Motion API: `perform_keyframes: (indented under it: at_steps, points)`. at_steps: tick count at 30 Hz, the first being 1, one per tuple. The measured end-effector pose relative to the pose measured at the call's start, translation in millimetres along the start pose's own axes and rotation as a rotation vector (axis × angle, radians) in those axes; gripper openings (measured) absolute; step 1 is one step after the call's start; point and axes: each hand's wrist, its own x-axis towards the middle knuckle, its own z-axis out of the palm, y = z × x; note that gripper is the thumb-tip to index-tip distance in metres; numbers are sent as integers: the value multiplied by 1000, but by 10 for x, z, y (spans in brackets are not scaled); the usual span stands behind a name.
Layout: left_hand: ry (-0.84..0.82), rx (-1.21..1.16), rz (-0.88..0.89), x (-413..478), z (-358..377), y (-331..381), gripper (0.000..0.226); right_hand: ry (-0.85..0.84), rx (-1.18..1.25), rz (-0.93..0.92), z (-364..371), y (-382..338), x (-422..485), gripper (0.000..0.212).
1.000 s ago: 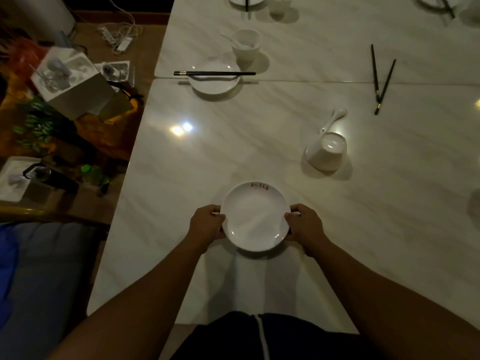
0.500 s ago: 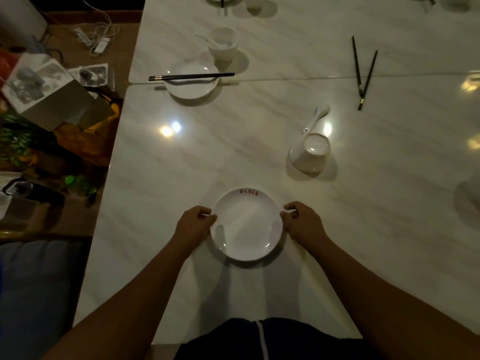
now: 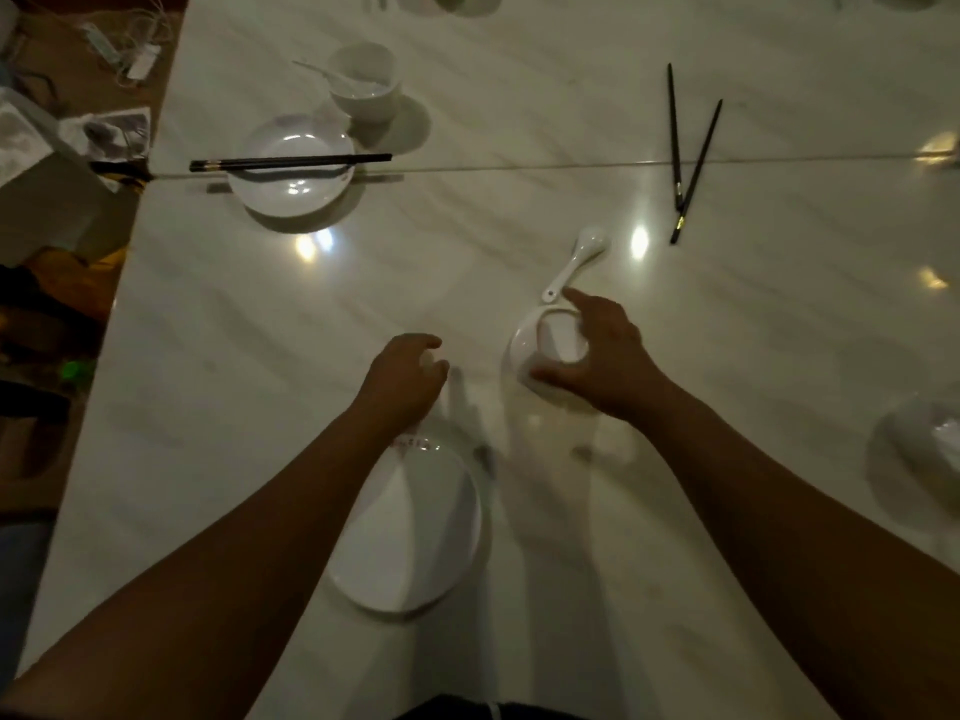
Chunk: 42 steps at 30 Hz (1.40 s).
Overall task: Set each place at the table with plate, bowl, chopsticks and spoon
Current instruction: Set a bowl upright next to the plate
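Two bare hands reach over a pale marble worktop (image 3: 779, 356) in the head view. The right hand (image 3: 608, 356) is spread over a white bowl (image 3: 540, 350) that lies tipped on its side, thumb at the near wall and forefinger at the far rim, closed on it. A white spoon (image 3: 576, 262) lies just beyond the bowl, its handle end close to the forefinger. The left hand (image 3: 405, 381) hovers loosely curled with nothing in it, its fingers slightly apart, just past the far rim of a white plate (image 3: 415, 532) with red writing, which sits flat near the worktop's front edge, partly under the left forearm. A loose pair of dark chopsticks (image 3: 685, 153) lies crossed in a V further out to the right, well apart from the bowl. Further left stands a set place: a second plate (image 3: 291, 184) with chopsticks laid across it (image 3: 291, 162), and behind it an upright bowl (image 3: 363, 85) with a spoon inside. At the right edge another white dish (image 3: 924, 449) is partly visible.
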Motion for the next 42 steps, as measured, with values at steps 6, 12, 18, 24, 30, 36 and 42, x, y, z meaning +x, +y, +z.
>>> perform_keyframes:
  at_steps: [6, 12, 18, 24, 30, 36, 42]
  points:
    - [-6, 242, -12, 142, 341, -42, 53, -181, -136, -33, 78, 85, 192, 106]
    - [-19, 251, 16, 118, 380, -110, 57, -130, -131, -55, 98, 161, 248, 98]
    - [-44, 168, 30, -22, 242, -104, 45, -56, -46, -26, 164, 176, 188, 99]
    - [-21, 81, 30, -345, 17, -233, 40, 37, 237, 49, 210, 27, 65, 98]
    - [85, 45, -156, -758, -211, -599, 40, -81, 826, 232, 200, -271, -140, 85]
    - [82, -18, -311, -1206, -252, -962, 33, -252, 1157, 459, 342, -572, -388, 42]
    - [34, -130, -360, -1380, -197, -1034, 20, -336, 1180, 555, 667, -680, -631, 72]
